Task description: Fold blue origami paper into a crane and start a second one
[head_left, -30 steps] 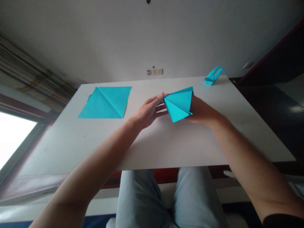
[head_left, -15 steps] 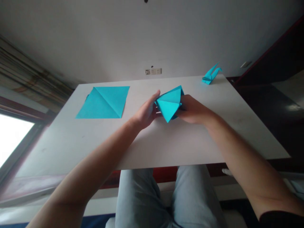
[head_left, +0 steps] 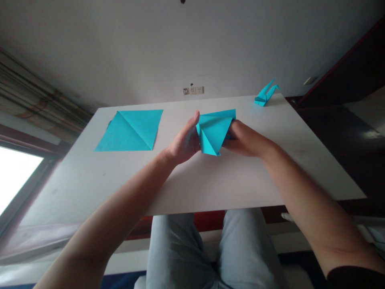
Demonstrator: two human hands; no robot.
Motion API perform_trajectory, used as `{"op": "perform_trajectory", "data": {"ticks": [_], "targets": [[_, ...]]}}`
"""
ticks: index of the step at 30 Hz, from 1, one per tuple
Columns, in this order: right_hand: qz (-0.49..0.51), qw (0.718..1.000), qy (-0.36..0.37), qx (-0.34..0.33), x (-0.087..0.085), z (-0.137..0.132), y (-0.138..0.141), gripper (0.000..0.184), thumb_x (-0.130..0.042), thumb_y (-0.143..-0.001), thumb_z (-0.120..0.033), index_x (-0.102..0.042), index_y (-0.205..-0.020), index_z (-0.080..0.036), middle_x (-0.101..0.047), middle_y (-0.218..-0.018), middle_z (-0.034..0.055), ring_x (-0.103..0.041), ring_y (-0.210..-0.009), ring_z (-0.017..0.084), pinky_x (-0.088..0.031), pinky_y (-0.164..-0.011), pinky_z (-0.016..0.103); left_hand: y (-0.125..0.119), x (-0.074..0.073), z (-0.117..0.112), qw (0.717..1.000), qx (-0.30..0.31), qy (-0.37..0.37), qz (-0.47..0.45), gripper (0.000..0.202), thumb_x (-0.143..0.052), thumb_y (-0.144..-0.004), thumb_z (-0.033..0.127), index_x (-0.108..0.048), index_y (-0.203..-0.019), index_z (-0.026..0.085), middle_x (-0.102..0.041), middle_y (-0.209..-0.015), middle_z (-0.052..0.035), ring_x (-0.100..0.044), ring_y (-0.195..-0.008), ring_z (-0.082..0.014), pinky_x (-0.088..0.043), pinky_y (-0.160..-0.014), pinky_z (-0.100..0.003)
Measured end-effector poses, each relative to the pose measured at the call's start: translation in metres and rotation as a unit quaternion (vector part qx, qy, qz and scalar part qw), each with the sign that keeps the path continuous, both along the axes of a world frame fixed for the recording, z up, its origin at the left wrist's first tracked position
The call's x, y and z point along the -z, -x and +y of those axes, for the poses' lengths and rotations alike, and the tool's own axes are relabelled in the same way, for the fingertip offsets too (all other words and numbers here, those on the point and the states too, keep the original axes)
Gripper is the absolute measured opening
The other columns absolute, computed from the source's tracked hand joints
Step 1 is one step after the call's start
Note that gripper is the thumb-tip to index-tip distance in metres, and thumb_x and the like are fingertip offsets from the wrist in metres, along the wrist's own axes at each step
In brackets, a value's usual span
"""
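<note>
Between both hands, just above the white table (head_left: 210,180), is a partly folded blue paper (head_left: 215,130) with several creased flaps. My left hand (head_left: 183,142) presses against its left side, fingers stretched along the paper and thumb behind it. My right hand (head_left: 245,140) grips its right side, its fingertips hidden by the flaps.
A flat blue paper square (head_left: 129,130) with a diagonal crease lies at the table's left. A finished blue paper figure (head_left: 264,94) stands at the far right corner. Wall sockets (head_left: 192,90) sit behind the table, a window is at the left, and my knees show below the near edge.
The blue paper has been pushed inward from a wider open shape into a narrower pointed form. Both hands have drawn closer together and shifted slightly left.
</note>
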State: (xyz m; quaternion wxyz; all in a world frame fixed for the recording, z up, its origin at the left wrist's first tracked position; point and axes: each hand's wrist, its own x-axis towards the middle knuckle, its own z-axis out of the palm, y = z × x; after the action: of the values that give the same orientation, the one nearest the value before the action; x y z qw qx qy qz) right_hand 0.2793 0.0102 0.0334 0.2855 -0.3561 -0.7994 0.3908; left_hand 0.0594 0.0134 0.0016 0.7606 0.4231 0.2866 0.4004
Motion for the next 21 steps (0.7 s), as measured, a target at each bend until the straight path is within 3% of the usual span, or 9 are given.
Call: {"op": "perform_trajectory", "data": {"ticks": [3,5,7,9,11,12,15,17,21], "targets": [[0.027,1.000,0.002,-0.012,-0.003,-0.002,0.001,0.007,-0.081,-0.102,-0.039,-0.081,-0.103,-0.033,-0.094,-0.118,0.0057,-0.082,-0.140,0.040,-0.064,-0.130,0.061,0.000,0.006,0.001,1.000,-0.009,-0.010,-0.004,0.063,-0.093,-0.100,0.082,-0.090,-0.131,0.028,-0.095,-0.129,-0.0133,-0.084,-0.148,-0.0487,-0.076,-0.118,-0.058],[0.036,0.999,-0.001,-0.020,-0.006,-0.003,0.001,0.020,-0.086,-0.101,-0.048,-0.086,-0.115,-0.034,-0.094,-0.128,0.0066,-0.081,-0.146,0.041,-0.062,-0.135,0.063,-0.001,0.011,0.004,0.999,-0.036,0.004,-0.001,0.058,-0.094,-0.103,0.078,-0.089,-0.130,0.027,-0.095,-0.128,-0.0134,-0.084,-0.148,-0.0472,-0.076,-0.120,-0.057],[0.031,0.999,0.015,-0.012,-0.009,-0.004,0.000,0.022,-0.089,-0.102,-0.051,-0.087,-0.117,-0.034,-0.094,-0.121,0.0061,-0.086,-0.130,0.039,-0.069,-0.123,0.060,0.000,0.013,0.007,0.998,-0.055,0.011,-0.006,0.058,-0.092,-0.105,0.076,-0.088,-0.134,0.026,-0.094,-0.129,-0.0134,-0.085,-0.147,-0.0456,-0.076,-0.120,-0.056],[0.031,0.999,0.042,0.009,-0.012,-0.005,-0.003,0.016,-0.087,-0.106,-0.048,-0.084,-0.107,-0.033,-0.090,-0.099,0.0033,-0.086,-0.098,0.032,-0.074,-0.093,0.049,0.000,0.012,0.010,0.998,-0.060,0.012,-0.013,0.060,-0.088,-0.108,0.076,-0.087,-0.142,0.026,-0.093,-0.131,-0.0140,-0.085,-0.147,-0.0451,-0.076,-0.120,-0.055],[0.050,0.996,0.043,0.052,-0.015,-0.005,-0.006,0.018,-0.084,-0.109,-0.046,-0.080,-0.099,-0.032,-0.082,-0.083,0.0000,-0.075,-0.073,0.024,-0.063,-0.069,0.038,0.002,0.009,0.012,0.998,-0.067,0.016,-0.015,0.061,-0.085,-0.111,0.075,-0.085,-0.147,0.025,-0.093,-0.131,-0.0150,-0.085,-0.146,-0.0458,-0.076,-0.119,-0.056],[0.063,0.994,0.030,0.081,-0.016,-0.004,-0.008,0.019,-0.083,-0.111,-0.046,-0.080,-0.100,-0.031,-0.079,-0.080,-0.0009,-0.069,-0.067,0.021,-0.057,-0.064,0.035,0.003,0.007,0.012,0.997,-0.075,0.017,-0.017,0.061,-0.084,-0.113,0.075,-0.084,-0.147,0.025,-0.093,-0.131,-0.0153,-0.084,-0.147,-0.0462,-0.076,-0.119,-0.056],[0.112,0.978,-0.025,0.176,-0.018,0.001,-0.013,0.023,-0.082,-0.114,-0.054,-0.083,-0.110,-0.032,-0.074,-0.084,-0.0008,-0.059,-0.064,0.018,-0.049,-0.060,0.033,0.006,0.003,0.014,0.993,-0.113,0.021,-0.017,0.056,-0.084,-0.114,0.072,-0.082,-0.144,0.025,-0.092,-0.128,-0.0141,-0.083,-0.147,-0.0464,-0.075,-0.121,-0.055],[0.131,0.968,-0.022,0.213,-0.016,0.006,-0.015,0.038,-0.082,-0.113,-0.068,-0.081,-0.113,-0.031,-0.076,-0.091,0.0016,-0.062,-0.068,0.019,-0.047,-0.056,0.032,0.009,0.002,0.016,0.991,-0.129,0.022,-0.011,0.055,-0.087,-0.114,0.070,-0.081,-0.145,0.026,-0.092,-0.127,-0.0130,-0.083,-0.146,-0.0455,-0.074,-0.121,-0.054],[0.127,0.969,0.054,0.203,-0.010,0.013,-0.016,0.071,-0.082,-0.101,-0.097,-0.075,-0.121,-0.029,-0.085,-0.115,0.0075,-0.078,-0.087,0.023,-0.051,-0.053,0.029,0.013,0.007,0.020,0.989,-0.147,0.004,0.010,0.047,-0.087,-0.115,0.066,-0.082,-0.141,0.026,-0.092,-0.126,-0.0117,-0.088,-0.140,-0.0405,-0.076,-0.119,-0.050]]}}
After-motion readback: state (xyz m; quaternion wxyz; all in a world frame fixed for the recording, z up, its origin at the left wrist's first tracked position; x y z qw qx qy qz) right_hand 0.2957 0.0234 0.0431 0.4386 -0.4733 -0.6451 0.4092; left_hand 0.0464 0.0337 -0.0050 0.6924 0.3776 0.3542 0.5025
